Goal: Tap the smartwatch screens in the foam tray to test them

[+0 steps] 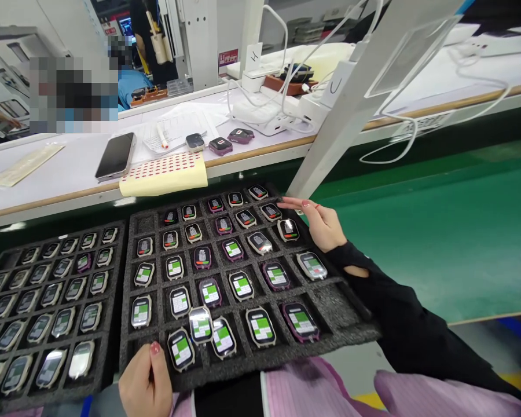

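A dark foam tray lies in front of me, its compartments holding several smartwatches with cream, grey or purple cases and lit screens. My left hand is closed at the near left corner, thumb on the tray's edge; its curled fingers are partly hidden. At the far right edge, my right hand grips the rim, fingers reaching over it near a watch. One pale watch rests on top, overlapping a watch in the front row. A purple watch occupies a front-right compartment.
A second foam tray of watches adjoins on the left. Behind is a white bench with a phone, a yellow sticker sheet, loose watches and cables. A slanted post rises beyond my right hand. People are in the background.
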The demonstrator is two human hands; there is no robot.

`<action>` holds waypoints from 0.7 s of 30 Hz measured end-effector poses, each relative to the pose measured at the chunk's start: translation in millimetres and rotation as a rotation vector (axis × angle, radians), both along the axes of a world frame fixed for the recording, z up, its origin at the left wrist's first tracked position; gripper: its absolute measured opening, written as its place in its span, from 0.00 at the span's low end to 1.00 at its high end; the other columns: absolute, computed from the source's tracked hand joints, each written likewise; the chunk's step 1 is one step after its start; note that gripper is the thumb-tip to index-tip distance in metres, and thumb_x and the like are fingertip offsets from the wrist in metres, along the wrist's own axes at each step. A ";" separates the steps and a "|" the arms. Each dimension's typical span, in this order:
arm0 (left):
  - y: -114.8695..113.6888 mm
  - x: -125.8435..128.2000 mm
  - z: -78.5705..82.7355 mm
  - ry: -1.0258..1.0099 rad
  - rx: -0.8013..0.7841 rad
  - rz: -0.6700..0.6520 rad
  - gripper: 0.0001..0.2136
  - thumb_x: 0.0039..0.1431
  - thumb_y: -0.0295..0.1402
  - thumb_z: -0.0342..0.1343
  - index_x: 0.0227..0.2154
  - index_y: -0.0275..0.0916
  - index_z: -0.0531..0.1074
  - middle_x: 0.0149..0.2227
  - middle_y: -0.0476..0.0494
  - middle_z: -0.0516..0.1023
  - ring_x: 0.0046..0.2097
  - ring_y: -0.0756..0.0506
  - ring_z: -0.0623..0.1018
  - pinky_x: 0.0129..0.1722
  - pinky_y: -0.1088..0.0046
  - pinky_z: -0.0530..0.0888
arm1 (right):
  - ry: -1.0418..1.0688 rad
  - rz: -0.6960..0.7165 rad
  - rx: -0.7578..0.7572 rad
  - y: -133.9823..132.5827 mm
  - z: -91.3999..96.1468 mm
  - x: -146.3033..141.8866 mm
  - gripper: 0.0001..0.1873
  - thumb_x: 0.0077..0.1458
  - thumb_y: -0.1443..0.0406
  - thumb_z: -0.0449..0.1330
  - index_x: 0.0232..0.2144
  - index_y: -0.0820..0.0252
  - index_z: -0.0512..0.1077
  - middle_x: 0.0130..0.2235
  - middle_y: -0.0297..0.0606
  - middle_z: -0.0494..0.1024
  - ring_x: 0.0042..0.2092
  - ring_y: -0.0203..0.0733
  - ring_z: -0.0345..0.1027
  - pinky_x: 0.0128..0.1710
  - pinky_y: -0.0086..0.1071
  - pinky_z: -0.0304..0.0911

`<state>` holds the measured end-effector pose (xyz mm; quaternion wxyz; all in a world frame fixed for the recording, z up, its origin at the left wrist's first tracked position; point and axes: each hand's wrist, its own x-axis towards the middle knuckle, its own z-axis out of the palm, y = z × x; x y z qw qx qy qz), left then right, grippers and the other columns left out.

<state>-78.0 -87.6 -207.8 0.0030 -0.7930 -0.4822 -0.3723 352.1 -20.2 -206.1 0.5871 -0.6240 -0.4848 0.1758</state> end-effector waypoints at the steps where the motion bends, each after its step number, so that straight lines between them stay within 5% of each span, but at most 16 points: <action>1: 0.3 -0.1 0.2 0.004 0.000 0.007 0.15 0.67 0.24 0.49 0.22 0.39 0.60 0.19 0.55 0.59 0.20 0.55 0.62 0.25 0.77 0.60 | 0.003 0.011 -0.003 -1.2 0.4 -0.4 0.36 0.65 0.38 0.50 0.48 0.62 0.79 0.46 0.48 0.83 0.54 0.57 0.74 0.64 0.55 0.60; 10: -1.8 1.3 -2.1 -0.028 -0.030 0.055 0.14 0.67 0.26 0.49 0.23 0.39 0.63 0.18 0.55 0.60 0.20 0.54 0.63 0.26 0.76 0.61 | 0.081 0.020 -0.006 -2.6 -0.4 -1.9 0.34 0.66 0.41 0.51 0.44 0.64 0.80 0.45 0.49 0.83 0.53 0.57 0.76 0.63 0.52 0.64; 21: -6.7 7.7 -1.4 -0.080 -0.113 0.161 0.16 0.68 0.30 0.49 0.21 0.38 0.62 0.19 0.53 0.60 0.22 0.53 0.63 0.28 0.73 0.61 | -0.110 0.047 0.020 0.3 -6.3 6.7 0.35 0.67 0.40 0.46 0.38 0.55 0.83 0.45 0.42 0.83 0.59 0.56 0.71 0.70 0.57 0.50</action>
